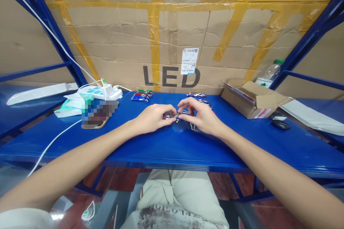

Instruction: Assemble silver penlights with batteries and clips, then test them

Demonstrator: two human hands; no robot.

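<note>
My left hand (pixel 153 118) is closed, thumb and fingers pinching a small silver metal tube (pixel 167 116) just above the blue table. Fingertip to fingertip with it, my right hand (pixel 200 115) pinches a tiny piece that its fingers mostly hide. Small round metal pieces (pixel 177 120) show just below the fingertips. A silver carabiner clip (pixel 192 126) shows under my right hand; whether it is held or lies on the table I cannot tell. Behind the hands lie red, green and blue keychain flashlights (pixel 142 96) with clips, and more purple and blue keychain flashlights (pixel 195 95) partly behind my right hand.
On the left are a phone (pixel 98 120), a tissue pack (pixel 72 106) and a white power strip (pixel 103 91) with cables. At the right stand an opened cardboard box (pixel 248 102), a black mouse (pixel 280 124) and a bottle (pixel 272 71). A large carton (pixel 120 46) backs the blue table (pixel 166 146).
</note>
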